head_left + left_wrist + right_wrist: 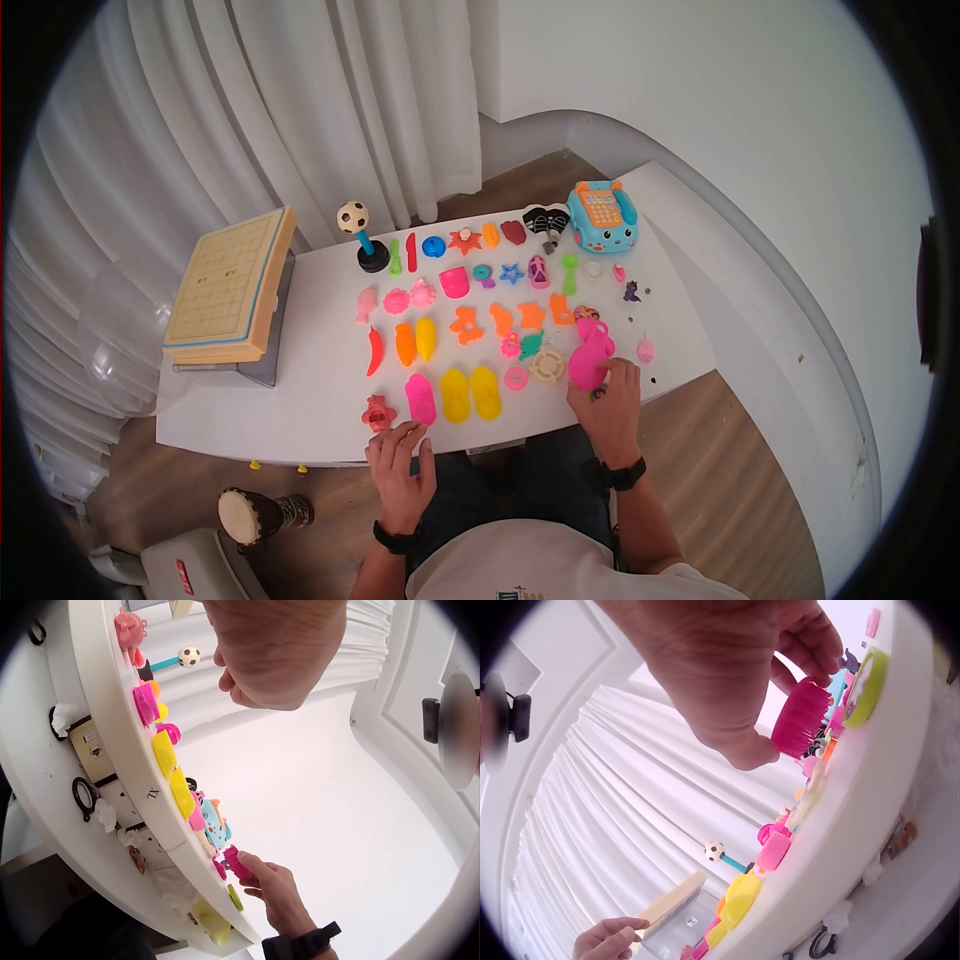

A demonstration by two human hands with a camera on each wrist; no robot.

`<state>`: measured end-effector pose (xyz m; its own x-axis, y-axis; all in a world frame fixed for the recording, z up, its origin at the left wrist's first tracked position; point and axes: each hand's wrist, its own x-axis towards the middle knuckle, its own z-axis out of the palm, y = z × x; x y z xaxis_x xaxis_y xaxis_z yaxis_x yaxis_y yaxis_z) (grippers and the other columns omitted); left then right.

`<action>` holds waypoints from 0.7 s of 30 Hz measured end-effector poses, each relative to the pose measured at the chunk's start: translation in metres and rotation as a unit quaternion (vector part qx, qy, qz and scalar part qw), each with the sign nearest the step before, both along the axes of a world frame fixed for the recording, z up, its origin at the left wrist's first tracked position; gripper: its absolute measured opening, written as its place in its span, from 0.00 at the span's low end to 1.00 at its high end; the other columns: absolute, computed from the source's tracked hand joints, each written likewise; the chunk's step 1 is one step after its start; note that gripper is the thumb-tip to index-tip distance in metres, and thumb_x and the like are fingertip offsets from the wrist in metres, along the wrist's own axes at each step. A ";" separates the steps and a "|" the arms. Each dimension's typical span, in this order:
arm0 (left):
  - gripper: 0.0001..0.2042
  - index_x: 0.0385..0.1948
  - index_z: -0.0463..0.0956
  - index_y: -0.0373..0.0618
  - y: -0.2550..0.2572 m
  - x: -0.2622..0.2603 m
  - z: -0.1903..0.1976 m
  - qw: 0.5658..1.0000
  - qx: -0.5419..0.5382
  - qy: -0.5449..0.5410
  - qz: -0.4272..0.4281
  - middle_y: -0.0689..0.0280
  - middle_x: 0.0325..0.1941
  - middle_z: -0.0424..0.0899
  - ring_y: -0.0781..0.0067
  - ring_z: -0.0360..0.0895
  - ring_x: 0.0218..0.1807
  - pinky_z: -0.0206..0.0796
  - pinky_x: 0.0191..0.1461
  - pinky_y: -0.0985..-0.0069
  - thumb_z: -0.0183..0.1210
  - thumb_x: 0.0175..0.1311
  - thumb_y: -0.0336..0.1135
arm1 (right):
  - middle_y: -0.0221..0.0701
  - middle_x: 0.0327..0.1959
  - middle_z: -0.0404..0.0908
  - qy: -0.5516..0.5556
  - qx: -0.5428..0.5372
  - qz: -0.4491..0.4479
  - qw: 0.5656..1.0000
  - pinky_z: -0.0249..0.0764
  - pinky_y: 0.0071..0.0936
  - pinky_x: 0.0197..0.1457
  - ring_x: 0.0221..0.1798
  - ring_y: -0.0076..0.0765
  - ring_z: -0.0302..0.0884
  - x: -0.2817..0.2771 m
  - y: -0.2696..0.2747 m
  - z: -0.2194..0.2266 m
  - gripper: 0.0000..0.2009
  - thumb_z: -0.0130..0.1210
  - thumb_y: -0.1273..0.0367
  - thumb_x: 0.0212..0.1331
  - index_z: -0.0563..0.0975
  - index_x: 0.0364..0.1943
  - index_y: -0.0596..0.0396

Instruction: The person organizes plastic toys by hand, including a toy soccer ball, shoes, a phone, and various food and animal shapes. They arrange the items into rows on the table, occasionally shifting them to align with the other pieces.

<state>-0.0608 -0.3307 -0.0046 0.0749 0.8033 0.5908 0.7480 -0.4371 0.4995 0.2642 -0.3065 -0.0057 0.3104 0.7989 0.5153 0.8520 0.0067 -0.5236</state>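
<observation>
My right hand (610, 412) pinches a pink brush (587, 370) by its sides over the table's right front part. In the right wrist view the brush (802, 720) shows its bristles, held between thumb and fingers of the right hand (720, 682). A lime-green rimmed piece (866, 690) lies on the table beyond it. My left hand (400, 480) is at the front edge with relaxed fingers and holds nothing; nearest are a pink slipper shape (420, 398) and a red figure piece (378, 414). Two yellow slipper shapes (456, 396) lie between the hands.
Rows of small colourful toys, such as an orange star (466, 325) and a red chili (374, 352), cover the white table (320, 420). Behind stand a toy phone (606, 225) and a football stand (372, 256). A board box (228, 285) is at left, a drum (262, 515) on the floor.
</observation>
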 end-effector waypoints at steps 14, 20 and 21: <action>0.20 0.71 0.71 0.39 -0.003 0.055 0.045 0.757 -0.411 -0.452 -0.231 0.54 0.69 0.82 0.63 0.79 0.71 0.75 0.68 0.68 0.57 0.83 0.33 | 0.45 0.57 0.77 0.090 0.062 0.163 0.981 0.78 0.46 0.63 0.61 0.57 0.78 -0.024 -0.023 0.056 0.28 0.77 0.71 0.48 0.76 0.55 0.56; 0.25 0.76 0.62 0.37 0.006 0.080 0.047 0.547 -0.534 -0.577 -0.289 0.56 0.73 0.76 0.62 0.78 0.72 0.76 0.74 0.64 0.55 0.85 0.37 | 0.45 0.60 0.77 0.037 0.039 0.275 0.960 0.79 0.47 0.64 0.63 0.58 0.77 -0.054 -0.032 0.059 0.31 0.79 0.67 0.49 0.76 0.56 0.56; 0.25 0.76 0.62 0.37 0.006 0.081 0.044 0.547 -0.534 -0.576 -0.290 0.56 0.73 0.76 0.62 0.78 0.72 0.76 0.74 0.64 0.55 0.85 0.37 | 0.45 0.60 0.77 0.045 0.028 0.295 0.954 0.79 0.48 0.64 0.63 0.58 0.77 -0.056 -0.035 0.059 0.30 0.79 0.66 0.50 0.76 0.56 0.56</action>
<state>0.0207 -0.3251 0.0396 0.5717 0.7752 -0.2687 -0.4423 0.5670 0.6949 0.2080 -0.3410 0.0536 -0.1405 0.8203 0.5545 0.6424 0.5016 -0.5794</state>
